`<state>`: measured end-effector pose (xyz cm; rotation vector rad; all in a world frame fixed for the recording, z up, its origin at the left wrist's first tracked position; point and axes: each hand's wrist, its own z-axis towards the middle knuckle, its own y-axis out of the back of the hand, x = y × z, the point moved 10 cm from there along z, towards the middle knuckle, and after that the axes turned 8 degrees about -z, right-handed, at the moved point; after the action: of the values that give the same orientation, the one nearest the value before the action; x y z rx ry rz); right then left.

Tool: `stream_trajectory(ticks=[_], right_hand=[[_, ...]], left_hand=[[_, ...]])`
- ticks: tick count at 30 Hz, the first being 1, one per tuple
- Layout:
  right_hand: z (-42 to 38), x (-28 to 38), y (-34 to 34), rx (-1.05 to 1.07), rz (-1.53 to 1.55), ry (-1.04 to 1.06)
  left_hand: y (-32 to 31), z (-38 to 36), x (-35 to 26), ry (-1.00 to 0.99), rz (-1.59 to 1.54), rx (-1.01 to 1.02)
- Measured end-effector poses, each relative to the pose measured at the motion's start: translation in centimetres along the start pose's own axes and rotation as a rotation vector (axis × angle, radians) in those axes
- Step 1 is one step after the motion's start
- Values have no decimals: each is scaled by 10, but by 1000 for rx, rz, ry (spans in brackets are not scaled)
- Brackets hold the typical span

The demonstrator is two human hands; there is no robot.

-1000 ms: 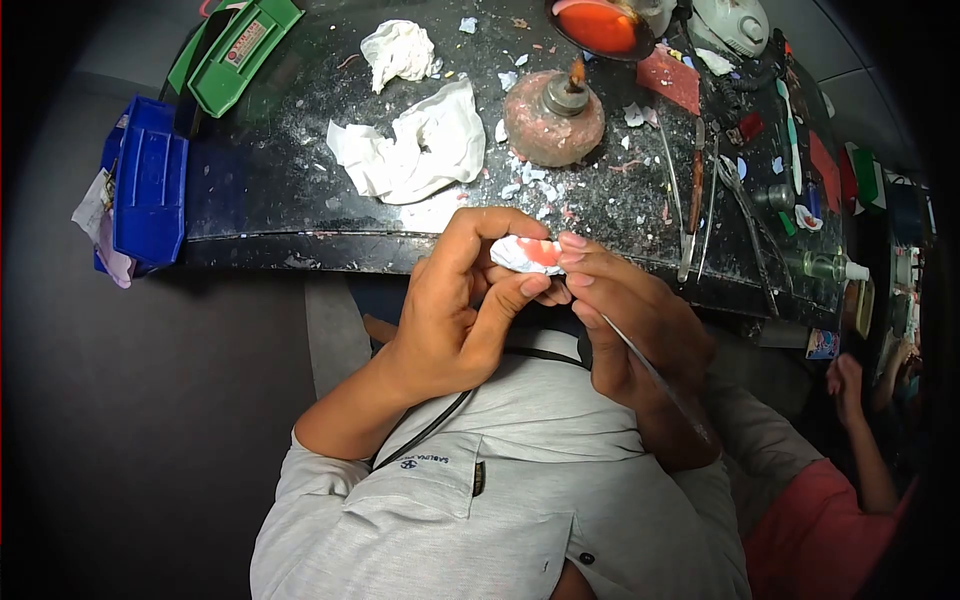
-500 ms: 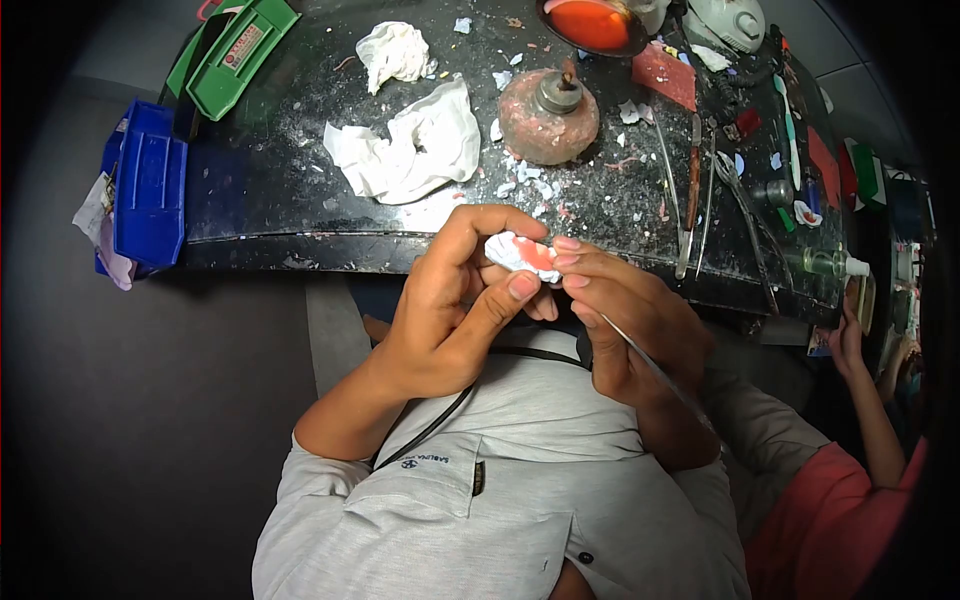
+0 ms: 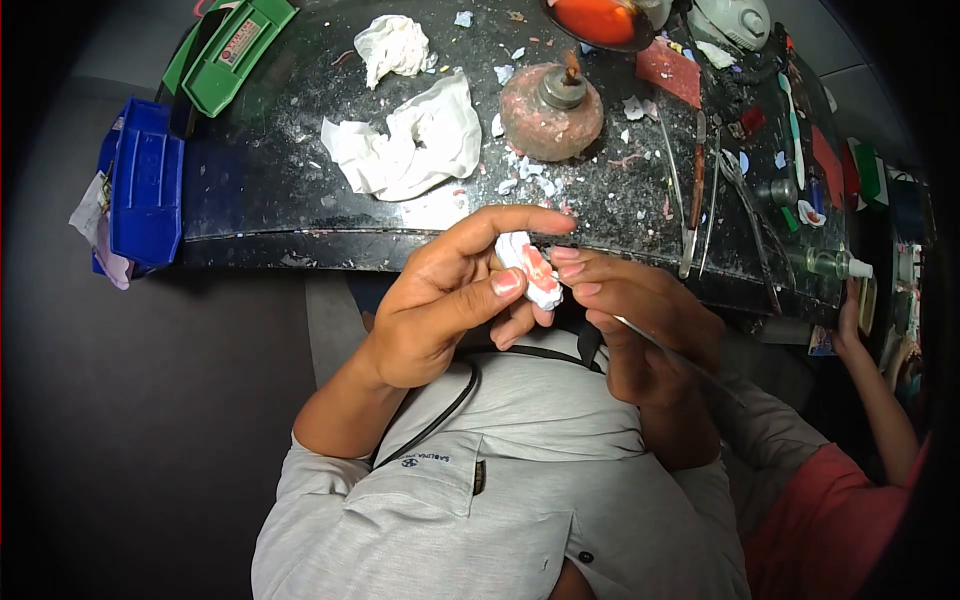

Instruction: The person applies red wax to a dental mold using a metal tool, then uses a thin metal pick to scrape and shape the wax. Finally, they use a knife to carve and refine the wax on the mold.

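Between the thumb and fingers of my left hand (image 3: 440, 295) is a small white plaster dental model (image 3: 546, 297) with pink wax (image 3: 535, 263) on it. The index finger of that hand stretches out above the piece. My right hand (image 3: 655, 325) grips a thin metal wax carver (image 3: 668, 350), whose shaft slants back toward my forearm. The carver's working end is at the waxed side of the model, partly hidden by my right fingertips. Both hands are in front of the table edge, above my lap.
On the dark, debris-strewn table (image 3: 260, 190) stand a spirit lamp (image 3: 550, 125) and a bowl of red-orange material (image 3: 600, 22). Crumpled tissue (image 3: 425, 150) lies left of the lamp. Metal tools (image 3: 695, 200) and pink wax sheet (image 3: 668, 72) lie right. Blue (image 3: 148, 195) and green (image 3: 235, 60) trays sit left. Another person's arm (image 3: 870, 385) shows right.
My left hand has turned the model so it tilts more steeply. Its index finger has straightened out. My right hand with the carver has shifted slightly right and down.
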<state>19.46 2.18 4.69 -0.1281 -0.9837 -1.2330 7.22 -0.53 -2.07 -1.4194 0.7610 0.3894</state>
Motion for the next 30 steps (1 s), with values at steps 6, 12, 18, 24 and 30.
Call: stream_trajectory(ticks=[6,12,18,24,30], right_hand=[[-2,0,1,-48,76,-22],[-4,-7,10,-99,116,-21],[-5,-3,6,-95,205,-22],[-4,-4,1,-73,168,-68],[-2,4,-2,-44,102,35]], left_hand=[[-4,4,7,53,-213,60],[-5,1,6,78,-245,16],[-5,0,9,114,-276,-15],[-5,-1,10,116,-317,-14],[-2,0,13,133,-308,20]])
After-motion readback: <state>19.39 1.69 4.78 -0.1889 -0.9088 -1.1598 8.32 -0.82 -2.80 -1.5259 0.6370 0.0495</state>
